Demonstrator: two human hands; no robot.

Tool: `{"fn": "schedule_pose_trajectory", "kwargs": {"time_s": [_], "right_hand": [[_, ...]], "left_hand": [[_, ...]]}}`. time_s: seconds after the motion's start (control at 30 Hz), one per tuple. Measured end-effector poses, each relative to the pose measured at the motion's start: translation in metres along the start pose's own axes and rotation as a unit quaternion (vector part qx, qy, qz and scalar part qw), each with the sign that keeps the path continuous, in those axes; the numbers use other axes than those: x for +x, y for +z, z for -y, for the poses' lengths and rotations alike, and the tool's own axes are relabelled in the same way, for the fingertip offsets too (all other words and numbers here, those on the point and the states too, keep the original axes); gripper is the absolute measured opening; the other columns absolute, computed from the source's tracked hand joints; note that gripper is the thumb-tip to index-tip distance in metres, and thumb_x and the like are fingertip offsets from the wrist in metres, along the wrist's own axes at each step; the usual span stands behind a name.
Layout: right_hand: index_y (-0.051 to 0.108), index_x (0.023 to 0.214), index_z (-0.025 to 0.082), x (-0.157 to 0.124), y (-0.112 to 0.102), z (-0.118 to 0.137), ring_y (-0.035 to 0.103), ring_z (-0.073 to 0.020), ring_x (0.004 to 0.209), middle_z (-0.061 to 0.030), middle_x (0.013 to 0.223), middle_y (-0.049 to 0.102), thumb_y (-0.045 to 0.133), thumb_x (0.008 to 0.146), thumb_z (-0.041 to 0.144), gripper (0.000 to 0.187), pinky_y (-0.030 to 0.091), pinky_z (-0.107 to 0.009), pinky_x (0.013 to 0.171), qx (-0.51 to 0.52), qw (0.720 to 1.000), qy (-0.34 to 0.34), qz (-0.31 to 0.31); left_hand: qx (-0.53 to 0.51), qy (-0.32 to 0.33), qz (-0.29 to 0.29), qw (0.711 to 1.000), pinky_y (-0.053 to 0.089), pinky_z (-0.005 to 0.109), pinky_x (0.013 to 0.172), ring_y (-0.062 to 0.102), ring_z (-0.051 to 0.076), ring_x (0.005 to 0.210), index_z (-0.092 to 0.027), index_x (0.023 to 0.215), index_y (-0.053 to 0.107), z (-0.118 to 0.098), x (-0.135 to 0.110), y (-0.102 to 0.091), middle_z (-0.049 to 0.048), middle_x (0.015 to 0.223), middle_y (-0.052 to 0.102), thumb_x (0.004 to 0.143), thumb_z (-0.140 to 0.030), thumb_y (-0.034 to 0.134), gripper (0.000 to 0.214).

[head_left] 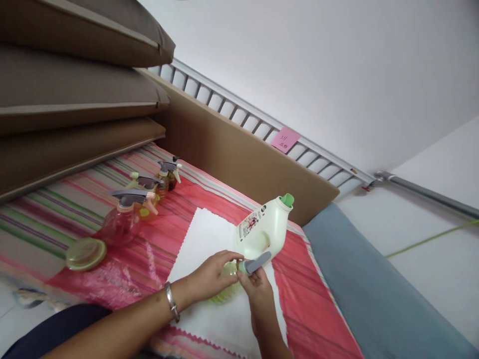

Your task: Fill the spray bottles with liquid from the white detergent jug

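My left hand (209, 274) wraps around the upper part of a translucent yellow-green spray bottle (225, 295), which leans over the white cloth. At the neck, the fingers of my right hand (259, 289) close on the bottle's spray head (255, 263), which has a grey top and a pale green collar. Whether the collar is threaded on tightly, I cannot tell. Just behind my hands stands a large cream jug (275, 229) with a printed label and a green spout at its open mouth. The white cloth (198, 239) with zigzag edges lies under the jug and the bottle.
Several spray bottles stand to the left, the nearest a pink one (119, 224). A round pale green lidded container (86, 253) sits near them. Stacked brown cushions (75, 89) rise at upper left. A brown board (232, 149) and metal rail (239, 104) border the back.
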State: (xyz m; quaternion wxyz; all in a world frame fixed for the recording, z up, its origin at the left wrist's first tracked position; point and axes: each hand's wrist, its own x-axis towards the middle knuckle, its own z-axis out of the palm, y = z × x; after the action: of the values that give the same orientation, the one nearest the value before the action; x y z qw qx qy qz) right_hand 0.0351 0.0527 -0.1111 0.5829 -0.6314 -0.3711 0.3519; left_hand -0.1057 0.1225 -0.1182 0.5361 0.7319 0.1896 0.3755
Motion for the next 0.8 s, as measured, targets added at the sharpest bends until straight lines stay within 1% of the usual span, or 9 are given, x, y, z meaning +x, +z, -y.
{"fn": "schedule_pose_trajectory", "kwargs": {"time_s": [0.07, 0.17, 0.3, 0.4, 0.47, 0.57, 0.67, 0.8], "right_hand": [[0.06, 0.104, 0.021, -0.001, 0.002, -0.001, 0.058, -0.0264, 0.107, -0.0045, 0.108, 0.068, 0.077, 0.064, 0.036, 0.046, 0.045, -0.038, 0.092, 0.006, 1.0, 0.001, 0.001], [0.057, 0.105, 0.022, -0.003, 0.005, 0.0, 0.056, -0.025, 0.109, -0.0035, 0.109, 0.067, 0.074, 0.068, 0.036, 0.043, 0.044, -0.038, 0.094, 0.014, 1.0, 0.004, 0.006], [0.057, 0.108, 0.022, -0.009, 0.006, 0.002, 0.055, -0.025, 0.11, -0.0037, 0.108, 0.067, 0.072, 0.07, 0.035, 0.043, 0.042, -0.039, 0.096, 0.024, 0.999, 0.011, 0.029], [0.055, 0.114, 0.024, -0.014, 0.006, 0.003, 0.046, -0.0235, 0.122, -0.0035, 0.12, 0.062, 0.069, 0.074, 0.037, 0.045, 0.035, -0.039, 0.103, 0.049, 0.998, 0.012, 0.032], [0.054, 0.115, 0.024, -0.015, 0.006, 0.002, 0.042, -0.0228, 0.126, -0.0034, 0.123, 0.06, 0.067, 0.076, 0.038, 0.044, 0.031, -0.039, 0.106, 0.06, 0.998, 0.011, 0.029], [0.055, 0.113, 0.024, -0.012, 0.006, 0.001, 0.048, -0.0234, 0.12, -0.0035, 0.119, 0.063, 0.068, 0.075, 0.037, 0.042, 0.033, -0.039, 0.104, 0.056, 0.998, 0.004, 0.031], [0.055, 0.11, 0.025, -0.006, 0.008, -0.002, 0.052, -0.0227, 0.115, -0.002, 0.113, 0.065, 0.071, 0.072, 0.035, 0.042, 0.037, -0.038, 0.099, 0.05, 0.999, -0.004, 0.016], [0.056, 0.107, 0.024, -0.006, 0.01, -0.005, 0.055, -0.0238, 0.109, -0.0024, 0.106, 0.067, 0.073, 0.069, 0.035, 0.042, 0.041, -0.038, 0.094, 0.041, 0.999, -0.014, 0.0]], "left_hand": [[0.011, 0.034, -0.008, 0.999, 0.038, 0.032, 0.102, 0.053, 0.019, 0.113, -0.019, 0.12, 0.056, 0.002, 0.0, 0.005, 0.009, 0.12, 0.06, 0.083, -0.023, 0.058, 0.038], [0.031, 0.066, -0.009, 0.997, 0.037, 0.033, 0.103, 0.051, 0.019, 0.116, -0.019, 0.125, 0.053, 0.008, 0.0, 0.01, 0.0107, 0.124, 0.057, 0.085, -0.025, 0.058, 0.041], [0.017, 0.065, -0.017, 0.998, 0.039, 0.034, 0.101, 0.053, 0.019, 0.114, -0.022, 0.123, 0.054, 0.009, 0.0, 0.009, 0.0089, 0.121, 0.059, 0.084, -0.026, 0.059, 0.039], [0.013, 0.07, -0.007, 0.997, 0.038, 0.036, 0.103, 0.052, 0.019, 0.116, -0.026, 0.123, 0.053, 0.005, 0.0, 0.006, 0.0072, 0.123, 0.058, 0.083, -0.024, 0.06, 0.041], [0.019, 0.071, 0.0, 0.997, 0.038, 0.037, 0.103, 0.051, 0.02, 0.116, -0.027, 0.124, 0.052, 0.005, -0.001, 0.005, 0.0069, 0.123, 0.058, 0.083, -0.022, 0.06, 0.042], [0.034, 0.075, -0.002, 0.997, 0.037, 0.039, 0.105, 0.049, 0.02, 0.119, -0.027, 0.125, 0.049, 0.01, -0.002, 0.007, 0.0078, 0.126, 0.055, 0.083, -0.019, 0.059, 0.044], [0.049, 0.081, -0.006, 0.995, 0.034, 0.041, 0.107, 0.044, 0.021, 0.124, -0.027, 0.128, 0.045, 0.016, -0.003, 0.01, 0.009, 0.131, 0.049, 0.084, -0.018, 0.057, 0.047], [0.05, 0.084, -0.005, 0.995, 0.036, 0.04, 0.106, 0.046, 0.02, 0.122, -0.026, 0.126, 0.047, 0.017, -0.003, 0.01, 0.0094, 0.128, 0.051, 0.085, -0.019, 0.056, 0.043]]}}
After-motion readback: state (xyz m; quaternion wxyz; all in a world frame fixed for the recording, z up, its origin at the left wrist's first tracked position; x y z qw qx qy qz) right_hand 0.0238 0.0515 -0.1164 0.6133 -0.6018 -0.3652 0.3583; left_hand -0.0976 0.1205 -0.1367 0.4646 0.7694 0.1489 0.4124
